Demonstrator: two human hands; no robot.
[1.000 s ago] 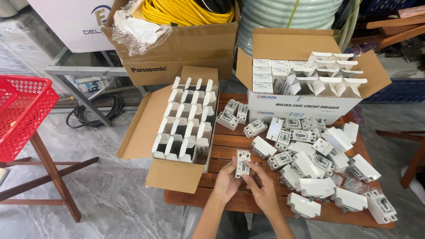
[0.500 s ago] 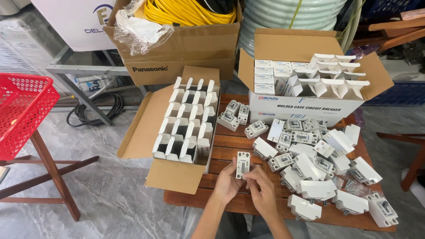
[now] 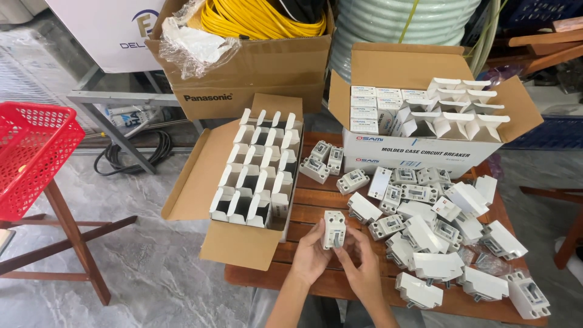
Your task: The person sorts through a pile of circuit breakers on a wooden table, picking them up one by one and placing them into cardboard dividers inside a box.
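My left hand [image 3: 310, 255] and my right hand [image 3: 362, 267] together hold one small white circuit breaker [image 3: 333, 229] upright over the wooden slatted table [image 3: 316, 206]. The fingers of both hands pinch its lower end. To the right lies a heap of loose white breakers and small white cartons [image 3: 425, 231]. To the left of my hands an open cardboard box [image 3: 249, 182] lies with rows of small open white cartons standing in it.
A white printed box [image 3: 419, 121] with more small cartons stands at the back of the table. Behind are a cardboard box of yellow cable [image 3: 255, 54] and grey corrugated hose [image 3: 401, 21]. A red plastic basket [image 3: 30, 158] sits on a wooden stand at left.
The breaker in my hands has been turned and lifted slightly. My hands have shifted a little around it. The rest stays put.
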